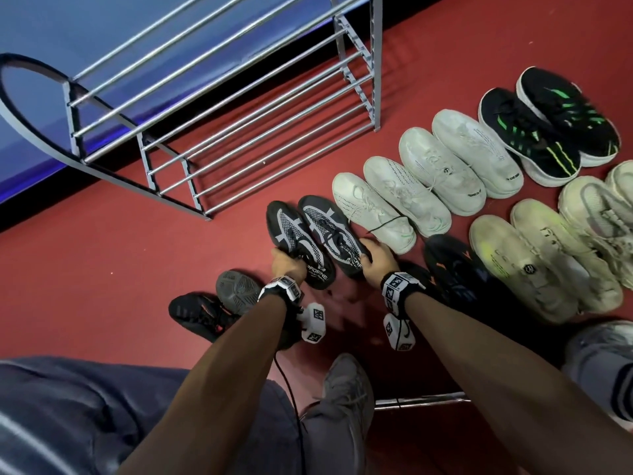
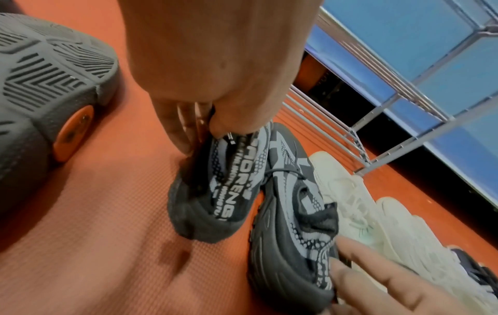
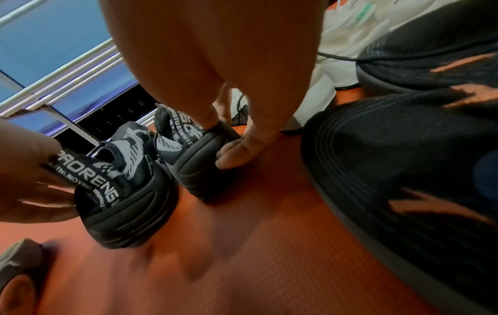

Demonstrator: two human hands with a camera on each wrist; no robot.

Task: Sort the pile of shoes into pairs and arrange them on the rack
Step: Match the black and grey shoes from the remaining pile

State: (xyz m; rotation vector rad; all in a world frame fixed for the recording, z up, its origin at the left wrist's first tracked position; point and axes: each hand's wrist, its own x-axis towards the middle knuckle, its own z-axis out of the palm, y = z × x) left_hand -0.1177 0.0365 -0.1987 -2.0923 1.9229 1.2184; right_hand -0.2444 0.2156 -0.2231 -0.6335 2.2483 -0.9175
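Red floor mat [image 1: 102, 269] before bare rack [image 1: 219, 108]: left hand [image 1: 287, 265] pinching left patterned sneaker [image 1: 298, 241], right hand [image 1: 375, 257] gripping right patterned sneaker [image 1: 330, 231], heels aligned for pairing.

Both forearms are bare. Each wrist wears a black strap [image 1: 279, 289] carrying white blocks printed with black square markers (one block [image 1: 313, 322] hangs just below the left strap). A thin black cable [image 1: 291, 399] trails from it over dark blue trousers [image 1: 102, 416].

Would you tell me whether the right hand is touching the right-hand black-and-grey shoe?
Touching: the right wrist view shows the right hand gripping the shoe's heel.
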